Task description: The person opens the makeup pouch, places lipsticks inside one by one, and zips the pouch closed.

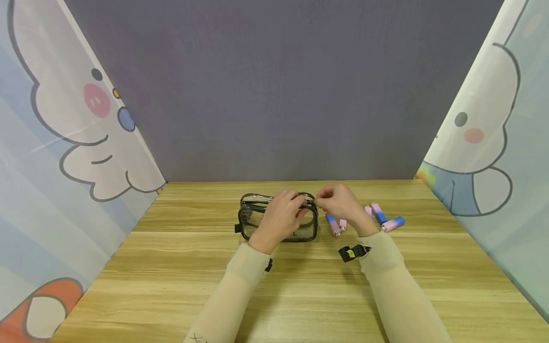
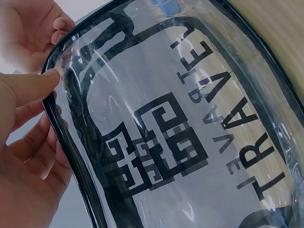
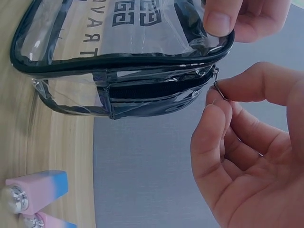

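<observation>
A clear plastic travel pouch (image 1: 257,227) with black piping stands on the table; in the left wrist view its pouch front (image 2: 156,99) bears the word TRAVEL and a square pattern. My left hand (image 1: 280,216) grips the pouch's top edge, thumb on the near face and fingers behind. My right hand (image 1: 340,202) is at the pouch's upper right corner. In the right wrist view its thumb and forefinger pinch a small metal zipper pull (image 3: 219,88) at the end of the black zipper (image 3: 156,90).
Several pink-and-blue tubes lie right of the pouch, among them a near tube (image 1: 332,224) beside it and a farther tube (image 1: 392,223). A grey panel (image 1: 283,95) rises at the table's back edge. Printed cloth walls (image 1: 77,157) stand on both sides.
</observation>
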{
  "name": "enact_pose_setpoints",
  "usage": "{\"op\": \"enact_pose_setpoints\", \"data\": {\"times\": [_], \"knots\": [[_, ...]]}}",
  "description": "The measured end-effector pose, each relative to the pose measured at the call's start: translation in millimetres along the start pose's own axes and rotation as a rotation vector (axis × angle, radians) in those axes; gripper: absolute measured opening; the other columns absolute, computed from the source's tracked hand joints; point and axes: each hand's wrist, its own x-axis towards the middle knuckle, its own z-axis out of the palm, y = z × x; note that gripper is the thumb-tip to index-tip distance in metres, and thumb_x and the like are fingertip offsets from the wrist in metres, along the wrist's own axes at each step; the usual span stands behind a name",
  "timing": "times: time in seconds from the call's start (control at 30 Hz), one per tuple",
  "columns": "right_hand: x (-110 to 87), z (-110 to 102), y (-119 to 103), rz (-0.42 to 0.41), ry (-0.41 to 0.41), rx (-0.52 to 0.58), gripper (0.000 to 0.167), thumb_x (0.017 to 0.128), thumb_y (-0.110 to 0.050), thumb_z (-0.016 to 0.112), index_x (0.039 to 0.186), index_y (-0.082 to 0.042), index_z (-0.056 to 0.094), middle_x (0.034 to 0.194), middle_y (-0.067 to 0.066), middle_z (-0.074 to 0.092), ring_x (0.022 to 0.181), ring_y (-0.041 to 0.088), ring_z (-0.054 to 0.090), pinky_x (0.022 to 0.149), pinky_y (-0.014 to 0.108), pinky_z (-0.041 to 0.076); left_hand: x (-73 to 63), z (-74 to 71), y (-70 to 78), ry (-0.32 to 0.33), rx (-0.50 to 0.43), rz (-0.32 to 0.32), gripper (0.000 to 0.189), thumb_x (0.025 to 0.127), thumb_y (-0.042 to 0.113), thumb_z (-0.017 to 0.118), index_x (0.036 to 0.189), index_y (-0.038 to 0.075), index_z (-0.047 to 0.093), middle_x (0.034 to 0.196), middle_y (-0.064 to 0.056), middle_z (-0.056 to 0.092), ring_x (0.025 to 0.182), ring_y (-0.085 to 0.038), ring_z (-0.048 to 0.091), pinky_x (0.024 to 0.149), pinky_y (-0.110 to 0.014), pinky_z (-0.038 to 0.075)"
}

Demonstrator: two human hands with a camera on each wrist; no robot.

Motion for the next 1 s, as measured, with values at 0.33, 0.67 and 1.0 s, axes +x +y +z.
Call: {"op": "enact_pose_setpoints", "data": {"times": [0.33,0.67,1.0], "knots": [[-3.3,-1.8,6.3,-0.016,0.001,0.034,0.016,0.094,-0.010,0.061,0.098,-0.001,0.074,0.078,0.007,0.065,0.063,0.021,0.060,0.060,0.035,0.050,-0.5,0.5,0.2,-0.017,0.007,-0.015,0.009,0.091,0.015,0.078,0.093,0.012,0.070,0.088,-0.001,0.060,0.077,-0.017,0.053,0.071,-0.031,0.047],[-6.7,0.6,12.8,-0.009,-0.010,0.074,0.018,0.094,-0.008,0.059,0.099,0.000,0.074,0.077,0.007,0.067,0.064,0.028,0.062,0.052,0.033,0.048,-1.4,0.4,1.1,-0.014,0.007,-0.015,0.010,0.091,0.015,0.078,0.091,0.012,0.069,0.087,-0.001,0.059,0.076,-0.017,0.052,0.071,-0.032,0.046],[-6.9,2.9,19.6,0.003,-0.022,0.096,0.018,0.095,-0.008,0.059,0.100,0.001,0.074,0.074,0.007,0.065,0.066,0.032,0.063,0.058,0.039,0.053,-1.4,0.5,1.6,-0.009,0.003,-0.009,0.011,0.091,0.015,0.078,0.091,0.012,0.068,0.086,-0.001,0.059,0.076,-0.017,0.052,0.071,-0.033,0.047]]}}
